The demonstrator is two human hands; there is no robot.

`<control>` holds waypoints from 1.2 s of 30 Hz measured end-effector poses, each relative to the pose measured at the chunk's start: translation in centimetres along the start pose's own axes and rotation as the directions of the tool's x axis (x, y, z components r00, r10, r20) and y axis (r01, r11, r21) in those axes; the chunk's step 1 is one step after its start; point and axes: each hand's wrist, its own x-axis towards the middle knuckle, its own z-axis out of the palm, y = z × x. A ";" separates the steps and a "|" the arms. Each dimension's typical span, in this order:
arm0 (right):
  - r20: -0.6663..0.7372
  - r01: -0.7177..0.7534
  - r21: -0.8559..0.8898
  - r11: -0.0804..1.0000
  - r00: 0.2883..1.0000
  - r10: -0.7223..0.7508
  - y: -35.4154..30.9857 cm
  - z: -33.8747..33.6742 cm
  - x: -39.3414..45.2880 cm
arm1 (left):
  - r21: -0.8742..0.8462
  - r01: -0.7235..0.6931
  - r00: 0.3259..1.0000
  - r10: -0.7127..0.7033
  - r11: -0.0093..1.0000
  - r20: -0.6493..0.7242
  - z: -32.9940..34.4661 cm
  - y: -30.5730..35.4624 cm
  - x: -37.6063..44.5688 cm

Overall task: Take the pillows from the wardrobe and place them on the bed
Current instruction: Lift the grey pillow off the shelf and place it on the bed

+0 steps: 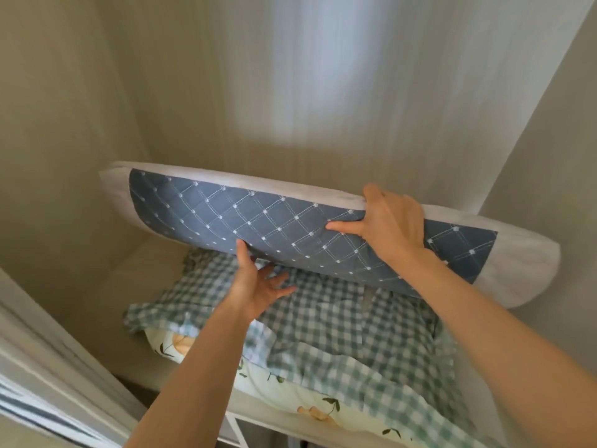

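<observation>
A long pillow (226,218) with a blue quilted middle and white ends is tilted up on its edge inside the wardrobe. My right hand (392,223) grips its upper edge right of centre, thumb pressed on the blue face. My left hand (258,279) is under its lower edge, thumb on the blue fabric and fingers spread below. Beneath it lies a second pillow (339,331) in a green-and-white checked cover with a frilled edge and a cream fruit-print side, resting on the wardrobe shelf (135,279). No bed is in view.
The wardrobe's pale back wall (290,92) and side walls (48,156) close in on three sides. The shelf's front edge (258,418) runs below the checked pillow, with a darker opening under it. A white door frame (48,376) stands at the lower left.
</observation>
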 end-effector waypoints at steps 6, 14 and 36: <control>-0.151 -0.027 0.059 0.998 0.988 0.036 -0.4 -3.7 1.3 | 0.018 -0.200 0.965 0.194 0.980 0.174 4.2 2.0 -2.1; -0.245 -0.042 0.115 0.993 0.967 0.069 -1.8 -10.1 -0.2 | -0.007 -0.423 0.899 0.421 0.906 0.119 9.2 3.9 -8.0; -0.138 -0.026 0.696 0.718 0.976 0.168 -1.9 -24.0 -14.8 | 0.248 -0.760 0.608 0.792 0.600 -0.054 12.1 -2.1 -29.8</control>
